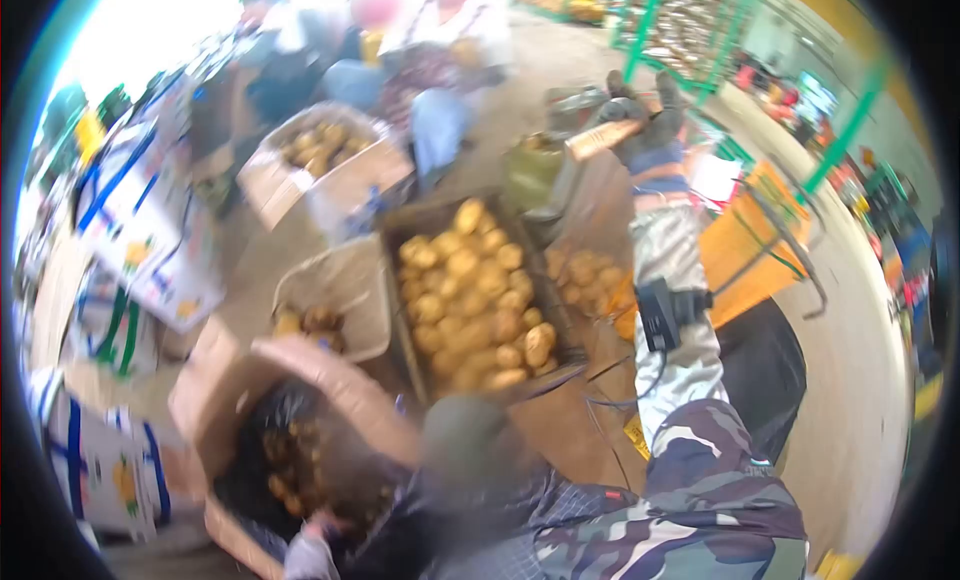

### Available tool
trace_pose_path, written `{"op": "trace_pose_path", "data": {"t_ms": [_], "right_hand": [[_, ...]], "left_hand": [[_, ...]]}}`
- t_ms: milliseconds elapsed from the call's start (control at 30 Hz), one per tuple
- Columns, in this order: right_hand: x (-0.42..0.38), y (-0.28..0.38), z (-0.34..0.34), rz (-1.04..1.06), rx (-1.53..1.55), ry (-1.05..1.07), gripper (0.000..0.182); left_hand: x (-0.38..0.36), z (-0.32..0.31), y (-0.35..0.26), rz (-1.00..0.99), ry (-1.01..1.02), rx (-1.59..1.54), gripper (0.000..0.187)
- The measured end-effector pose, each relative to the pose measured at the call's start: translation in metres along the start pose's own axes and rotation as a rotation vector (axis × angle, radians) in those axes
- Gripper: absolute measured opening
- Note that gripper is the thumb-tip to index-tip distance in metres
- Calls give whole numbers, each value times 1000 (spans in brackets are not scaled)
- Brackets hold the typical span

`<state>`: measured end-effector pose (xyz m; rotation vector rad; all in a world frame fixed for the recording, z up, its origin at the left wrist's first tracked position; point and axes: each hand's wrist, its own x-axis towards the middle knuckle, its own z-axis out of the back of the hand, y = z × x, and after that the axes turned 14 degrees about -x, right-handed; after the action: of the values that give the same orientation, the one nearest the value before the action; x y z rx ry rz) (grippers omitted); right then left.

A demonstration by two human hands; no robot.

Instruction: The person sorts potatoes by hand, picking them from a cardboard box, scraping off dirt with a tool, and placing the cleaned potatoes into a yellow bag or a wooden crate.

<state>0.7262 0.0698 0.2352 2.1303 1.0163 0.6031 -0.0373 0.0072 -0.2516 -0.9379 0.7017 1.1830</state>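
Note:
My right arm, in a camouflage sleeve and pale sleeve cover, stretches up the right side with a black device strapped to the forearm. At its end my dark-gloved right hand (pixel 648 118) holds a tan flat-sided piece (pixel 603 138); blur hides what it is. Below and left of this hand, potatoes (pixel 585 275) lie in a brownish container. A brown crate (pixel 395 310) full of yellow potatoes (pixel 465 290) stands left of my forearm. My left hand cannot be made out.
Beside me, a person in a dark cap (pixel 470 445) reaches a bare hand (pixel 322 525) into a black-lined carton (pixel 330 365). Another carton of potatoes (pixel 325 148) stands farther off near seated people. White printed bags (pixel 150 230) line the left. An orange bin (pixel 755 235) stands right.

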Motion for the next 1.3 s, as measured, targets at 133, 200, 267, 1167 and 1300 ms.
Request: {"op": "trace_pose_path", "data": {"t_ms": [133,200,267,1167,1300], "right_hand": [[-96,-119,-89,-161,-148,498,33],[-145,-196,-112,-135,-502,845,38],[-203,-283,-128,162,-752,1095,37],[-335,-405,-185,-772,-477,950,52],[-336,-403,-187,-641,-449,986,57]], "left_hand": [[-77,68,-37,-26,11,-311,81],[-117,107,-51,-44,-18,-756,75],[-151,107,-49,-340,-188,-1221,64],[-218,112,-94,-1073,-774,-1579,84],[-215,108,-93,-1027,-763,-1549,90]]}}
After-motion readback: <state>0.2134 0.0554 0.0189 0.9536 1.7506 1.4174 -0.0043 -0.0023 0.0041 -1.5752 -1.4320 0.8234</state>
